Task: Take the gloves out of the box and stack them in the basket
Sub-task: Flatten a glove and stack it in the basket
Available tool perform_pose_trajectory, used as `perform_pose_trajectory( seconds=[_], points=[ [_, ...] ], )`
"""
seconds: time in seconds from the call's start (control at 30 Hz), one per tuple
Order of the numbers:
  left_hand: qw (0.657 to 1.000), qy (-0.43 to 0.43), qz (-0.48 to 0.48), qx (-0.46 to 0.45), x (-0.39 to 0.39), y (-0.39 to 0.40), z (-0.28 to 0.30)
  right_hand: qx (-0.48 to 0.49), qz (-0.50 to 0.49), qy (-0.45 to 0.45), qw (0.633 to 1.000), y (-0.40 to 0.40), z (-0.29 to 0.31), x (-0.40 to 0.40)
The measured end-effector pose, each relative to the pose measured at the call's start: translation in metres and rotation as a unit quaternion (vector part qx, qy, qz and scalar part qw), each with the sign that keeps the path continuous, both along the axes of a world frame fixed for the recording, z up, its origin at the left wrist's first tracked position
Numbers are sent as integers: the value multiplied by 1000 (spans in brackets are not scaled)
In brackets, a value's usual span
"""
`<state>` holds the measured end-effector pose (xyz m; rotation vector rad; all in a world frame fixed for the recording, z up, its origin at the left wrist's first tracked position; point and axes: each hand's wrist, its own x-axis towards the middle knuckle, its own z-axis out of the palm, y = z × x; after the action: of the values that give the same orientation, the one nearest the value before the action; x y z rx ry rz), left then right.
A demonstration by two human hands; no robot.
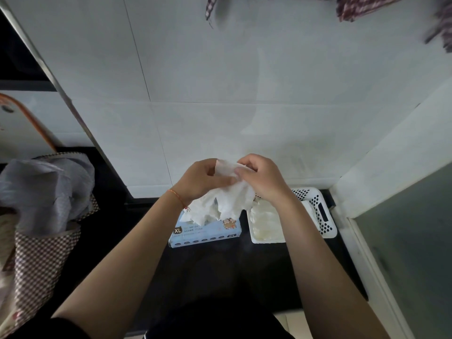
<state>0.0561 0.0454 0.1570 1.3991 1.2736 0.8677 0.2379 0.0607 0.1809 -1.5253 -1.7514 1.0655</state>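
A dark surface (208,270) meets a white tiled wall (220,94). On it sit a blue box (205,234) and, just right, a white basket (318,214) holding gloves (265,223). Both hands — left hand (203,178), right hand (263,178) — pinch a white glove (227,194) in their fingers above the box.

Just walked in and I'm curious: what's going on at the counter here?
A person is emptying a box of gloves into a white basket. Both the left hand and the right hand pinch one thin white glove in the air above the box. Some gloves already lie in the basket, to the right of the box on the dark counter.
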Motion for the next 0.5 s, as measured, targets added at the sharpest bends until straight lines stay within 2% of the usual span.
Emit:
perform_pose_trajectory(
  seconds=[0.1, 0.23, 0.43, 0.5],
  points=[
    [1000, 1, 17, -12, 1, 1, -8, -14, 7, 1, 1000, -1, 3, 12],
    [1000, 14, -4, -22, 12, 2, -12, -44, 64, -60, 995, -3, 3, 22],
    [990, 118, -45, -56, 30, 11, -31, 37, -21, -35, 998, 2, -3, 38],
    [988, 123, -46, -81, 38, 14, -45, 44, -54, -25, 997, 3, -4, 51]
  ],
)
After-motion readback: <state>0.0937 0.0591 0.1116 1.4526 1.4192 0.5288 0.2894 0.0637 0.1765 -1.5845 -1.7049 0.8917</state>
